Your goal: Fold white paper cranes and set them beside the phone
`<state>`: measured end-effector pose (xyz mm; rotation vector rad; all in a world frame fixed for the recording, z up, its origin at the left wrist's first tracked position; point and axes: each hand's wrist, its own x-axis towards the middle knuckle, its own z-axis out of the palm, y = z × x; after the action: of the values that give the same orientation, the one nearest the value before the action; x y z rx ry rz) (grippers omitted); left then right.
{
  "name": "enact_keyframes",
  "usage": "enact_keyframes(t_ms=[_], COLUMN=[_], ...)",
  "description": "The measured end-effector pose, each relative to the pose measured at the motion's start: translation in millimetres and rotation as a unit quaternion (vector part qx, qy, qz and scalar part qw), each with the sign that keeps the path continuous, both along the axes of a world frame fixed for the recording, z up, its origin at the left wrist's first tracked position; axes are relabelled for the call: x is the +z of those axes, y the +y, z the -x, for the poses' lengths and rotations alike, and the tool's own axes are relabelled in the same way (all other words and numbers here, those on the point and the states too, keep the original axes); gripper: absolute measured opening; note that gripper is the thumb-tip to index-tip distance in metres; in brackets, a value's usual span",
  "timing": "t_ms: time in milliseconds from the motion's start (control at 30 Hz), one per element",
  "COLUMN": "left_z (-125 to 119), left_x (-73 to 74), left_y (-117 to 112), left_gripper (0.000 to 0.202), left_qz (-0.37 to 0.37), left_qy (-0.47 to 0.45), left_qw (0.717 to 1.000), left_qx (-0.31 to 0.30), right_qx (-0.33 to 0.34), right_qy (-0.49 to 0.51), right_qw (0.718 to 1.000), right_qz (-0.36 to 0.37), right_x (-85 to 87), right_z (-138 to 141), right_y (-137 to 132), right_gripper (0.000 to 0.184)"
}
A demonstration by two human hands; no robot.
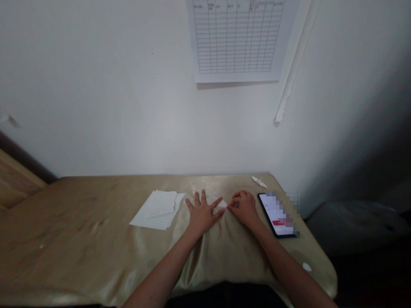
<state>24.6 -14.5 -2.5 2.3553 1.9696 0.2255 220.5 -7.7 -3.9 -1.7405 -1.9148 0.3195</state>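
Observation:
A small folded piece of white paper (221, 202) lies on the cloth-covered table between my hands. My left hand (203, 214) rests on the cloth with its fingers spread, the index finger and thumb touching the paper and covering part of it. At the paper's right corner, my right hand (244, 208) has thumb and fingertips pinched together on it. To the left of my left hand lies a stack of white paper sheets (157, 209), the top ones with a torn, uneven edge.
Right of my right hand lies a phone (278, 218), its screen lit and partly pixelated. A small folded white paper figure (259, 182) sits near the back right corner. A white scrap (307, 267) is at the right edge. A printed table sheet (237, 42) hangs on the wall.

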Motion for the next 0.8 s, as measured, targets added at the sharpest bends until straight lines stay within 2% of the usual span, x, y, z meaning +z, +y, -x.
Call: enact_keyframes(t_ms=[233,367,800], left_z=[2,2,7], left_x=[-1.6,-3.4,-0.1], left_y=[1,2,5], left_gripper=[0.064,0.062,0.072], left_qz=[-0.010,-0.016,-0.010], left_qy=[-0.017,-0.020,-0.002], left_qw=[1.000,1.000,1.000], left_qx=[-0.013,-0.016,0.025], right_qx=[-0.001,-0.010,0.017], right_qy=[-0.026,-0.050,-0.057], right_qw=[1.000,0.999,0.997], right_qz=[-0.013,-0.011,0.049], right_x=[-1.1,-3.6,-3.1], right_z=[4,9,11], right_y=[-1,-2,0], right_gripper=[0.019,0.013,0.023])
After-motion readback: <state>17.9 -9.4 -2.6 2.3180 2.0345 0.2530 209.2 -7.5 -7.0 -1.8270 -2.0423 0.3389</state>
